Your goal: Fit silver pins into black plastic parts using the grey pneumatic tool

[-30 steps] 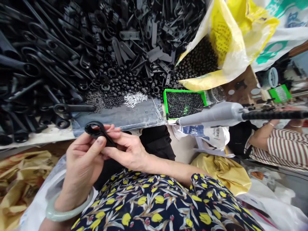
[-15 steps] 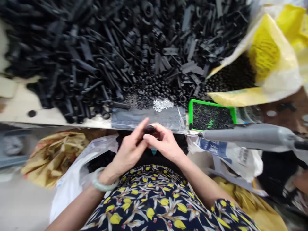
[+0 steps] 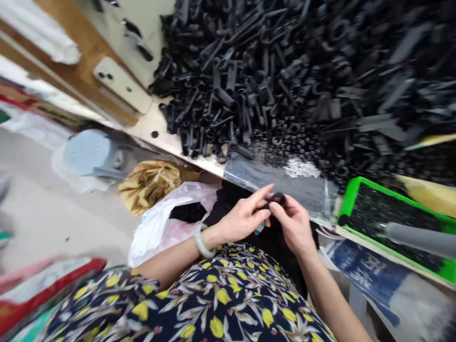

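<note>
A small black ring-shaped part [image 3: 277, 199] is held between both hands, just in front of the table edge. My right hand [image 3: 292, 221] pinches its ring end between thumb and fingers. My left hand [image 3: 245, 216], with a pale bangle on the wrist, grips the part's other side, its index finger stretched out; the fingers partly hide the part. Beyond the hands, a dark grey mat [image 3: 270, 183] lies at the table edge, with a small heap of silvery pieces [image 3: 301, 168] at its back. A large pile of black parts [image 3: 249, 71] covers the table behind.
On the right stands a green tray [image 3: 351, 197] of small dark pieces, with a grey cylindrical tool [image 3: 420, 239] over it. A white phone [image 3: 123, 84] lies at the left. Below the edge are a white bag [image 3: 153, 228], a brown bag [image 3: 153, 183] and a light blue stool [image 3: 89, 151].
The view has swung left, bringing the phone and stool into sight. Both hands still hold the black part, whose ring now shows more clearly.
</note>
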The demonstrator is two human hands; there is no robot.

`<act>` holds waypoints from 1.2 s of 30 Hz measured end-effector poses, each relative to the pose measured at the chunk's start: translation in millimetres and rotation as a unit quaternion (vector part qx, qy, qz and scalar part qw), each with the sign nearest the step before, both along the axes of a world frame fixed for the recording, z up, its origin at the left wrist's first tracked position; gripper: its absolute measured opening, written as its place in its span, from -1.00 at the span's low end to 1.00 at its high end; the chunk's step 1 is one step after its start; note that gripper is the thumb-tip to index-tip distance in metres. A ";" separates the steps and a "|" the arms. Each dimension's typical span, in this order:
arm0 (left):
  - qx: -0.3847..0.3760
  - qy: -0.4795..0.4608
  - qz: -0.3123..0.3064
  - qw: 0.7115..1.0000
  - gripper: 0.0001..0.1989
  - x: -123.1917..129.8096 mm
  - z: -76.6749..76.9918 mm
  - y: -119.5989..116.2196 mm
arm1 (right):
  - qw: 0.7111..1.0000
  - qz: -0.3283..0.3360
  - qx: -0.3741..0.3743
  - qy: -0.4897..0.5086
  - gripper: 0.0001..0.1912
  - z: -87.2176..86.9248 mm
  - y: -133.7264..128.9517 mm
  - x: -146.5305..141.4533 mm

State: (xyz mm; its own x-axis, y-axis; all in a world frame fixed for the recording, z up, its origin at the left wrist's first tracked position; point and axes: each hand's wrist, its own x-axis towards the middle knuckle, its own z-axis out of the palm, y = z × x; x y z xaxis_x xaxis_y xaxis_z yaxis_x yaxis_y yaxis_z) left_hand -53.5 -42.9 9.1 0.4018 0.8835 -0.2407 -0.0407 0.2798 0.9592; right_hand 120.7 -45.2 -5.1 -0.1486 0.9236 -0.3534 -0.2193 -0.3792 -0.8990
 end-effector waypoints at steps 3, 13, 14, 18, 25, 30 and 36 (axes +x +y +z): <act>0.006 -0.040 0.019 0.999 -0.31 3.3 -1.6 -1.9 | 0.999 -0.031 -0.011 -0.018 -0.64 -8.5 -8.0 1.3; -0.026 -0.102 0.090 0.990 -0.47 3.7 -5.4 -10.0 | 0.980 -0.119 0.070 -0.144 -0.71 25.4 -13.3 -19.1; -0.013 -0.093 0.081 0.992 -0.53 2.9 -4.9 -9.4 | 0.979 -0.123 0.073 -0.142 -0.72 26.6 -13.1 -21.1; 0.013 -0.038 0.048 0.998 -0.66 -1.3 -3.2 -2.6 | 0.979 -0.158 0.063 -0.113 -0.71 17.3 -10.3 -23.1; -0.029 -0.116 0.128 0.985 -0.75 11.3 -13.4 -0.5 | 0.987 -0.129 0.077 -0.062 -0.73 -8.0 -2.2 -15.9; -0.081 -0.165 0.090 0.979 -0.65 10.0 -17.3 16.2 | 0.996 -0.032 0.076 -0.042 -0.60 -10.1 9.9 -5.7; -0.081 -0.109 -0.006 0.991 -0.60 6.4 -7.0 29.8 | 0.996 -0.045 0.076 -0.021 -0.60 -11.3 10.3 -1.7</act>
